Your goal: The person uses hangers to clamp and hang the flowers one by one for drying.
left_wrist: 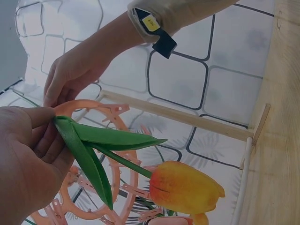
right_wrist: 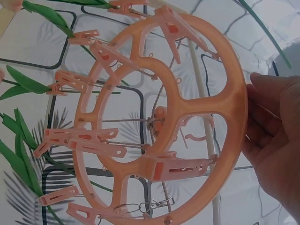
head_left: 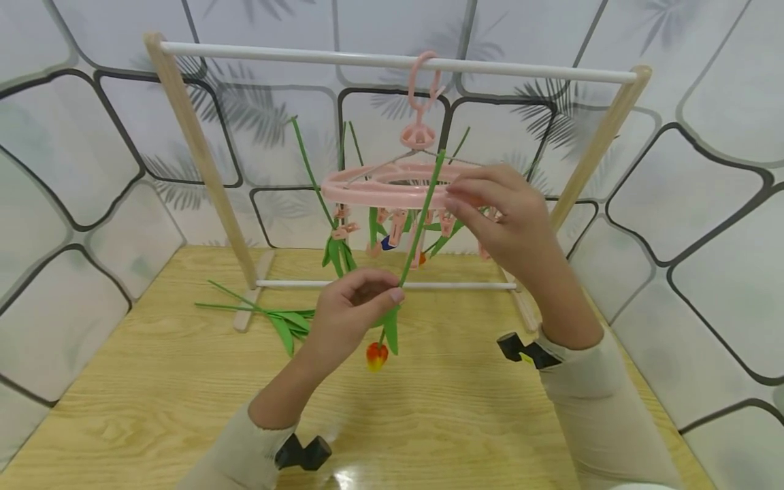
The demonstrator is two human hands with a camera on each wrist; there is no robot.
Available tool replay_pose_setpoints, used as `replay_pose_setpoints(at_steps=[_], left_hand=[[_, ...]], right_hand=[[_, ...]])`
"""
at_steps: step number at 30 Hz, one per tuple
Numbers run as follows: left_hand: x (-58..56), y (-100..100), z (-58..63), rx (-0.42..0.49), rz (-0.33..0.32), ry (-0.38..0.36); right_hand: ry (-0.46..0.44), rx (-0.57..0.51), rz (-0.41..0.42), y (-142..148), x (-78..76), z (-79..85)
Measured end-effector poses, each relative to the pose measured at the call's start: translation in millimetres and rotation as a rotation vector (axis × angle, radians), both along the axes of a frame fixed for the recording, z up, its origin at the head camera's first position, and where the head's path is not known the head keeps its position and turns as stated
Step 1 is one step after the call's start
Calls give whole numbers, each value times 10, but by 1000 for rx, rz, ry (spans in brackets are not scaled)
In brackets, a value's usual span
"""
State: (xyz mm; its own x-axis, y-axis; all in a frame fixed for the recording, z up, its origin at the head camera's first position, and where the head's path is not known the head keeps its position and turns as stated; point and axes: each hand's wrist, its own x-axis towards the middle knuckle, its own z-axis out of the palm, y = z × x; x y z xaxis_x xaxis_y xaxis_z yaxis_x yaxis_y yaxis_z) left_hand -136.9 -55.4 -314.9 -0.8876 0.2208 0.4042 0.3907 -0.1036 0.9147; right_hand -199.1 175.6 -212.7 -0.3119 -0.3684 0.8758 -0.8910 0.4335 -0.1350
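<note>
My left hand (head_left: 355,306) pinches the green stem of an orange-yellow artificial tulip (head_left: 377,356) between thumb and fingers. The tulip hangs flower down, its stem slanting up in front of the pink clip hanger (head_left: 373,196). In the left wrist view, its leaves and bloom (left_wrist: 185,187) extend from my fingers. My right hand (head_left: 511,207) holds the hanger's round rim at its right side, thumb and fingertips against it. In the right wrist view, several clothes pegs (right_wrist: 180,168) dangle from the ring, and some grip green stems (right_wrist: 35,79).
A wooden rack with a white top bar (head_left: 275,54) carries the hanger by its hook (head_left: 416,85). More green-stemmed flowers (head_left: 288,320) lie on the wooden table (head_left: 153,381), left of the hands. Patterned panels (head_left: 704,204) enclose the back and sides.
</note>
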Motion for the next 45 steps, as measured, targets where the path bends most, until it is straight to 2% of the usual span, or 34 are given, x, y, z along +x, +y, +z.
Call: replay_pose_setpoints(at_steps=[6,10,14,19,22,26,29,36,45], left_hand=[[0,9,2,10,-21,3],[-10,11,-3,9,-23,12],[-13,12,-5,7,-28,7],[-7,6,-10,13,-36,3],[-5,2,-14,16,-35,1],[-8,-1,-16,14,-27,0],[-11,0,-10,12,-22,2],[-14,-32,16,5,-5,3],[-23,-61,26,-1,-6,15]], right_hand=[[0,-147,-40,64,99,-73],[0,-254,-63,86,193,-200],[-19,-297,-63,82,223,-354],[-183,-275,-22,52,171,-561],[-327,-253,-55,0,150,-656],[-525,-268,-89,-94,134,-708],[-627,-304,-62,-157,128,-720],[-752,-363,7,-311,133,-728],[-814,-430,15,-397,155,-741]])
